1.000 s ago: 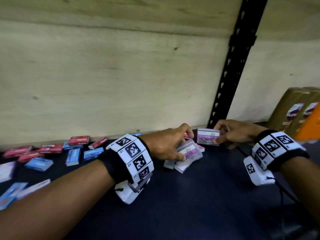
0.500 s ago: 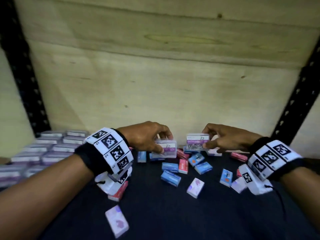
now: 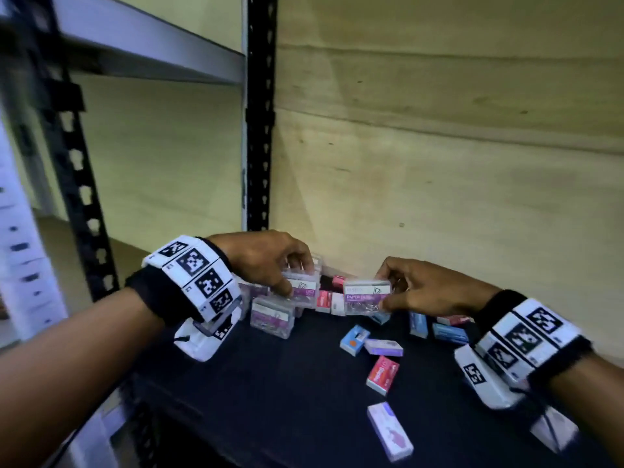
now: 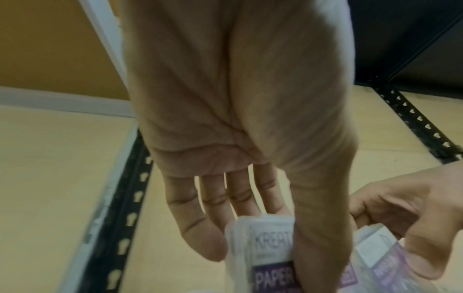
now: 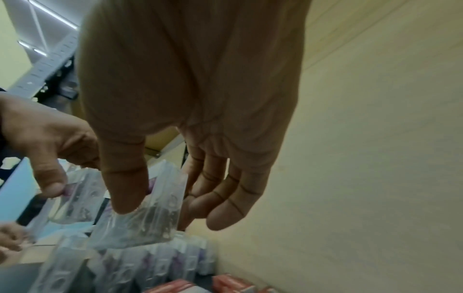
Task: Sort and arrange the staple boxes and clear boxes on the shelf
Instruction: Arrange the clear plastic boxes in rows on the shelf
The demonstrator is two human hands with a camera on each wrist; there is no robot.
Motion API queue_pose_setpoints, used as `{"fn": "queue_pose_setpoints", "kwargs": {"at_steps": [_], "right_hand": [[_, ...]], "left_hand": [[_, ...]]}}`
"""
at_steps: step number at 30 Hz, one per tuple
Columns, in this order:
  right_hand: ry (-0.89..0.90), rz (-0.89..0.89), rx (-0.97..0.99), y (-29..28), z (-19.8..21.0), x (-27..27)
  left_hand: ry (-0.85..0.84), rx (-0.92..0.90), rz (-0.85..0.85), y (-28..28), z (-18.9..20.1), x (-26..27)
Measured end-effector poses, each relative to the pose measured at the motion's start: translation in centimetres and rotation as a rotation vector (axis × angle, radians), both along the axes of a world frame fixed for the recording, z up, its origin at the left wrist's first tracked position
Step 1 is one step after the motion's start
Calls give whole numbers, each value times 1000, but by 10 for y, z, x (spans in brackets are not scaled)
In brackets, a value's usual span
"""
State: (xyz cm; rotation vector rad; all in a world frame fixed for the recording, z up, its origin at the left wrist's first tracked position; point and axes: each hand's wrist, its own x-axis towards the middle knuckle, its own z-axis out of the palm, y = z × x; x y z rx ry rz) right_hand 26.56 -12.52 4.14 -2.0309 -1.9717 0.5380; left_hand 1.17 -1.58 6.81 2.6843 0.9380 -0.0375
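Note:
My left hand point(image 3: 297, 276) grips a clear paper-clip box point(image 3: 301, 288) by thumb and fingers, just above other clear boxes point(image 3: 271, 315) at the shelf's back left corner. In the left wrist view the held box point(image 4: 265, 255) shows a purple label under my thumb. My right hand point(image 3: 388, 287) pinches a second clear box point(image 3: 366, 297) in the air beside it, which the right wrist view shows as a see-through box point(image 5: 150, 216) over a row of clear boxes point(image 5: 155, 263). Small staple boxes lie scattered: blue point(image 3: 353, 339), red point(image 3: 382, 374), lilac point(image 3: 390, 430).
The dark shelf board point(image 3: 270, 400) ends at a black perforated post point(image 3: 260, 130) on the left and a wooden back panel point(image 3: 439, 180). More staple boxes point(image 3: 450, 332) lie under my right wrist. Red boxes point(image 5: 225, 283) sit by the wall.
Both hands have travelled left along the shelf, from the right post to the left corner, each carrying its clear box. The stacked clear boxes have come into reach.

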Motion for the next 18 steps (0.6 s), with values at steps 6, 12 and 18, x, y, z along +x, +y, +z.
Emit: {"fn": "queue_pose_setpoints", "kwargs": {"at_steps": [6, 12, 18], "right_hand": [[-38, 130, -53, 24, -12, -57], [-155, 193, -152, 29, -27, -98], [-134, 227, -216, 34, -36, -122]], "left_hand": [[115, -36, 127, 8, -10, -57], [233, -44, 217, 11, -32, -79], [177, -94, 283, 18, -53, -91]]}}
